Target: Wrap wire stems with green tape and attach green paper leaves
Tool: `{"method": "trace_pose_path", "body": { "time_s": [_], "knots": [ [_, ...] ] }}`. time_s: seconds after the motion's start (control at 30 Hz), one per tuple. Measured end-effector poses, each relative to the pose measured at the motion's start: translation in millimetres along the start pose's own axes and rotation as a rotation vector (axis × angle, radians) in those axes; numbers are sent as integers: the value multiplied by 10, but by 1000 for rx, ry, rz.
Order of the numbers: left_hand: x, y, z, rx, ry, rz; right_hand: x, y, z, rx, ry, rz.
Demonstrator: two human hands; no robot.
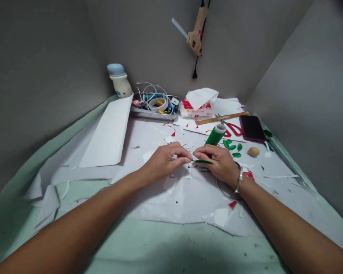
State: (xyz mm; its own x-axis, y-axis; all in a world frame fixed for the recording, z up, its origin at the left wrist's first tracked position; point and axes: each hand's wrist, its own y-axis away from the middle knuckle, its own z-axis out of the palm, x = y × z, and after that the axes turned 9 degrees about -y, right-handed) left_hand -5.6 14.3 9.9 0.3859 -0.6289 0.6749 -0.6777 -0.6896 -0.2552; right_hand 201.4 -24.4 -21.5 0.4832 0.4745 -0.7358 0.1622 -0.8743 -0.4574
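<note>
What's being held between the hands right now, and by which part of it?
A narrow green leaf cutout, held at its left end, where the fingertips of the left hand and right hand meet. Which fingers grip it can't be told.

The table (165, 247), covered in pale green, is enclosed by plain grey walls, with the back wall (148, 42) behind it and the right wall (308, 83) beside it. A hot glue gun (196, 32) is hung on the back wall above the table, with its black cord (194, 72) trailing below. Soft, even light is cast across the walls.
</note>
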Motion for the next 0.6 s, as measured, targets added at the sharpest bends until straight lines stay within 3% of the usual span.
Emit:
{"method": "trace_pose_path", "body": {
  "time_s": [0.1, 0.23, 0.33, 0.43, 0.53, 0.6],
  "knots": [
    [21, -6, -21, 106, 2, -101, -14, 45, 70, -101, 72, -87],
    [-49, -5, 22, 184, -164, -162, -103, 95, 132, -195, 218, -236],
    [-118, 2, 72, 102, -343, -107, -154, 92, 110, -154, 258, -294],
    [-139, 6, 97, -40, -427, 17, -145, 57, 53, -52, 190, -251],
    [-94, 6, 73, -136, -287, 66, -78, 15, 1, 60, 74, -101],
    [-48, 3, 37, -130, -123, 35, -22, -1, -13, 99, 4, -8]
  ]
}}
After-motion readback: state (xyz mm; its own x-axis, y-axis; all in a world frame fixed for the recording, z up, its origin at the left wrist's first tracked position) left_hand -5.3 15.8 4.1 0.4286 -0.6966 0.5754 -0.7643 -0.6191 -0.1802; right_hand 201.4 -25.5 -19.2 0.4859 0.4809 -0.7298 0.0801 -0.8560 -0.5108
